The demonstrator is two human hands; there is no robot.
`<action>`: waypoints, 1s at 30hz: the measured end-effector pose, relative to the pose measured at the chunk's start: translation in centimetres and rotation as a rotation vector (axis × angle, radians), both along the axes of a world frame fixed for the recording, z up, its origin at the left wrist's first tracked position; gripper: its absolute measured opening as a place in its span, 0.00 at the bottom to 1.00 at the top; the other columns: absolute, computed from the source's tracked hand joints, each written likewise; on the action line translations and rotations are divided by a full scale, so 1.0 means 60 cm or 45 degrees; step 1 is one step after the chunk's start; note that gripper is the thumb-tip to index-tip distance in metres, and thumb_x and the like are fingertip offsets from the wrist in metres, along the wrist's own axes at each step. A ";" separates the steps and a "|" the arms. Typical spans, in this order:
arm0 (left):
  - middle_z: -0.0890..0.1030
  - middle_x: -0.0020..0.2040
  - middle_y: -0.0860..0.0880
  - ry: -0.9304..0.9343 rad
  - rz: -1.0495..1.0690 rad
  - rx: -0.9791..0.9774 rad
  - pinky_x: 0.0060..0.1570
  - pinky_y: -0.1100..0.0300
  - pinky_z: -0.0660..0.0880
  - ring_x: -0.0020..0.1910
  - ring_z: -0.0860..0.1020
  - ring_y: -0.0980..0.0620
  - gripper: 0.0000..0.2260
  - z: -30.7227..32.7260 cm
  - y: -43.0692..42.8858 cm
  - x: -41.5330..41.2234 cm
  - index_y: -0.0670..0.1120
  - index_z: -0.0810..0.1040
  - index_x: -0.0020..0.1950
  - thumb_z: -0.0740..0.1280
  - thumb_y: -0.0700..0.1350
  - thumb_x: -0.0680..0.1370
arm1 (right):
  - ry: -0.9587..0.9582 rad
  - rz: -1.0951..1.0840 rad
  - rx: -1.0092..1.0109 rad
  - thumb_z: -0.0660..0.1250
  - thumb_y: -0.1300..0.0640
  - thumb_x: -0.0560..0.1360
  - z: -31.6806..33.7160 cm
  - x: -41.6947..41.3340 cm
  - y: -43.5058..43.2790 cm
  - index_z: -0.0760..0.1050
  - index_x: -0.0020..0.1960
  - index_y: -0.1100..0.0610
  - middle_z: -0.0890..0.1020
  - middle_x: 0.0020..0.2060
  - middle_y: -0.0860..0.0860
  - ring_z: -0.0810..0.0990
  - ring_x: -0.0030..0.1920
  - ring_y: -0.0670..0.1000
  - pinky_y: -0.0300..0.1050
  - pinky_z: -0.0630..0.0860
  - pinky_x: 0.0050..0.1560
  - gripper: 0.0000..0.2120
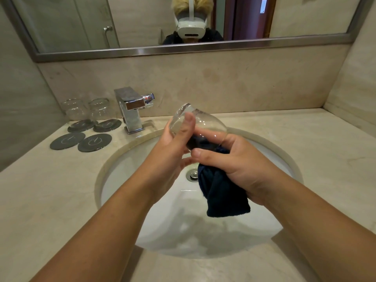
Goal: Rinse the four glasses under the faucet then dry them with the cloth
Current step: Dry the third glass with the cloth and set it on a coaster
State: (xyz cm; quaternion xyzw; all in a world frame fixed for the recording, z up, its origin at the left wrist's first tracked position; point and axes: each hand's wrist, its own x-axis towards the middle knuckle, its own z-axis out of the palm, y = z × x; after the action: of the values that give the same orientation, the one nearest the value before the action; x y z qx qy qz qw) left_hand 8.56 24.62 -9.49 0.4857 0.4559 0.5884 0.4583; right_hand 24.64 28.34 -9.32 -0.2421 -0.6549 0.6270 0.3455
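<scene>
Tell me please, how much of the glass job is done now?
Two glasses stand upside down on the back coasters, which looks like finished work. The left hand holds a third glass over the sink while the right hand pushes the dark cloth inside. Two front coasters are empty; a fourth glass is not in view.

1. This is a bathroom, probably in a hotel: a round white sink (122, 171) is set under a beige marble table (50, 190).
2. A chrome faucet (131, 110) stands behind it.
3. A wide metal-framed mirror (142, 50) reflects a glass shower door (81, 21).
4. Glasses (75, 108) stand on dark coasters (80, 126).
</scene>
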 end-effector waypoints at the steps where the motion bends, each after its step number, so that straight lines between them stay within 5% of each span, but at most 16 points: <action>1: 0.87 0.57 0.47 0.007 0.003 0.002 0.65 0.48 0.80 0.62 0.85 0.45 0.34 -0.001 0.000 0.002 0.49 0.70 0.76 0.68 0.68 0.77 | -0.022 -0.004 0.022 0.72 0.64 0.79 -0.002 -0.001 0.000 0.84 0.66 0.47 0.88 0.58 0.47 0.86 0.62 0.48 0.47 0.76 0.68 0.19; 7: 0.80 0.69 0.33 -0.026 -0.058 0.014 0.76 0.38 0.70 0.71 0.79 0.37 0.34 -0.006 0.001 -0.010 0.37 0.69 0.75 0.69 0.60 0.79 | 0.105 0.120 -0.220 0.75 0.57 0.72 0.003 0.001 0.001 0.84 0.67 0.47 0.88 0.60 0.47 0.85 0.61 0.46 0.39 0.78 0.59 0.23; 11: 0.83 0.68 0.39 -0.063 -0.075 -0.004 0.70 0.50 0.78 0.71 0.80 0.41 0.32 -0.006 0.000 -0.014 0.40 0.71 0.75 0.70 0.58 0.77 | 0.146 0.120 -0.254 0.75 0.57 0.72 0.002 0.001 0.006 0.84 0.66 0.47 0.87 0.62 0.49 0.85 0.62 0.48 0.42 0.75 0.63 0.23; 13: 0.84 0.67 0.41 -0.086 -0.079 -0.010 0.66 0.53 0.79 0.70 0.80 0.42 0.31 -0.007 0.002 -0.013 0.40 0.72 0.75 0.72 0.58 0.79 | 0.116 0.058 -0.217 0.75 0.58 0.72 0.002 0.002 0.006 0.85 0.65 0.47 0.88 0.59 0.49 0.86 0.58 0.46 0.42 0.77 0.60 0.22; 19: 0.79 0.65 0.29 0.028 -0.043 0.046 0.71 0.41 0.75 0.69 0.79 0.35 0.38 -0.001 0.001 -0.004 0.34 0.70 0.72 0.69 0.64 0.76 | -0.093 -0.027 0.118 0.72 0.64 0.80 0.003 0.004 -0.002 0.85 0.63 0.48 0.89 0.55 0.46 0.86 0.60 0.47 0.45 0.77 0.67 0.17; 25: 0.84 0.62 0.35 -0.056 -0.158 0.074 0.66 0.53 0.80 0.64 0.84 0.41 0.27 0.000 -0.003 -0.013 0.33 0.78 0.66 0.69 0.55 0.80 | 0.033 0.082 -0.163 0.76 0.57 0.72 0.007 0.004 -0.001 0.84 0.66 0.49 0.88 0.57 0.49 0.86 0.58 0.47 0.38 0.78 0.57 0.22; 30: 0.87 0.58 0.43 -0.098 -0.089 0.069 0.61 0.57 0.81 0.62 0.85 0.46 0.21 0.006 -0.007 -0.007 0.39 0.76 0.67 0.70 0.50 0.79 | 0.091 0.037 -0.184 0.75 0.56 0.70 0.010 0.007 0.002 0.85 0.64 0.46 0.88 0.57 0.49 0.86 0.59 0.46 0.39 0.77 0.59 0.22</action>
State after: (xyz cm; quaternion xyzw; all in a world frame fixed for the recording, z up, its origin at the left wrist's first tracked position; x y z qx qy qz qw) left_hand 8.12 24.21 -9.12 0.4908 0.4046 0.6023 0.4824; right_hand 25.07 28.47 -8.71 -0.2341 -0.5987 0.6858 0.3411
